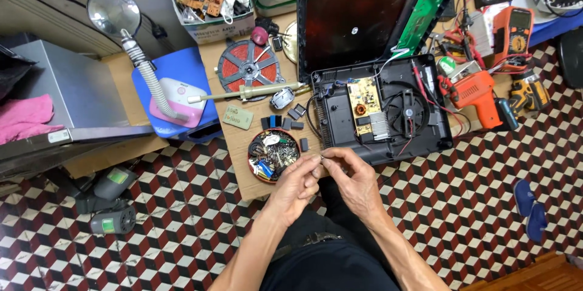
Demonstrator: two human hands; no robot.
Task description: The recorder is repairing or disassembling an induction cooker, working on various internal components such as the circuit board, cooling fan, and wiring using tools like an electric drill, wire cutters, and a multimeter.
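Observation:
My left hand (pixel 299 183) and my right hand (pixel 351 177) meet at the front edge of a low wooden board (pixel 243 145). Together their fingertips pinch a tiny metal part (pixel 322 158), too small to identify. Just left of my left hand sits a round red tin (pixel 272 155) filled with several small parts. Behind my right hand lies an opened black appliance base (pixel 382 109) showing a yellow circuit board (pixel 364 98), a finned heatsink and a fan. Its dark glass top (pixel 358 17) leans up behind it.
A copper coil disc (pixel 249 65), small black components (pixel 285 122) and a cream-handled tool (pixel 243 92) lie on the board. A magnifier lamp (pixel 114 11) stands on a blue stool. An orange heat gun (pixel 477 93) and an orange multimeter (pixel 513 30) are at the right. Blue slippers (pixel 529 206) rest on the checkered floor.

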